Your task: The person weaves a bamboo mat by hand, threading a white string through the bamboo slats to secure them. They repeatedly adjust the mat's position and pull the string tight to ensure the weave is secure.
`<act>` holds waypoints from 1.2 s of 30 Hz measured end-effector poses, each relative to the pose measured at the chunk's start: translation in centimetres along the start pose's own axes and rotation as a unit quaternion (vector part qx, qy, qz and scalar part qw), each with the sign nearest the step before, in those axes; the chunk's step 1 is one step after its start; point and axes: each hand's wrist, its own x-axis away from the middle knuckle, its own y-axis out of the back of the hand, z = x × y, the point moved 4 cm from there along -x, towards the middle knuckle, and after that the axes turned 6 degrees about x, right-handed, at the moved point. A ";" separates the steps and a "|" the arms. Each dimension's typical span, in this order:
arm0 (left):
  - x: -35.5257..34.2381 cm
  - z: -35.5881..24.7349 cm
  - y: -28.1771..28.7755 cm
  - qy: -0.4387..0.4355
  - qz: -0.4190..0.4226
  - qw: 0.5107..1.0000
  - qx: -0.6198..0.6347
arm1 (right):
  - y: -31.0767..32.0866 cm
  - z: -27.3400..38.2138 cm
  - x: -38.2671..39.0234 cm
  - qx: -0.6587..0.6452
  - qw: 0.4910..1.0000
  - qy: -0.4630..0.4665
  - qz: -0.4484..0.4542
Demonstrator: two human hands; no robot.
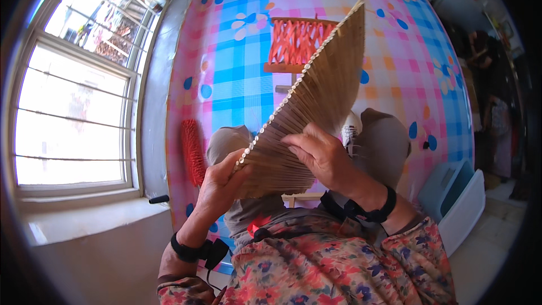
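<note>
A brown mat of thin stalks, laid side by side with pale round cut ends along one edge, stands tilted and curved in front of me. My left hand is closed round its lower left corner, by the row of cut ends. Against the face of the mat, my right hand is closed with bent fingers pressed together on the stalks near the middle. The fingertips lie partly out of sight. Both wrists wear black straps. The mat covers part of my lap and of the floor beyond.
Beyond the mat, a low wooden stool with a red woven seat stands on the checked floor covering. A red fluffy duster lies at my left, near the barred window. On the right is a pale blue and white bin.
</note>
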 end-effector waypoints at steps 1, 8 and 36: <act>0.7 -0.1 0.6 -0.003 -0.008 1.000 0.011 | 0.0 1.0 -0.3 -0.006 1.000 0.007 0.002; 4.7 0.3 2.2 -0.067 -0.038 0.977 0.199 | -0.2 7.4 -3.2 0.031 0.993 0.103 0.046; 9.3 12.0 3.9 0.012 -0.137 0.907 0.397 | -13.4 7.4 -6.7 0.025 0.945 0.189 0.267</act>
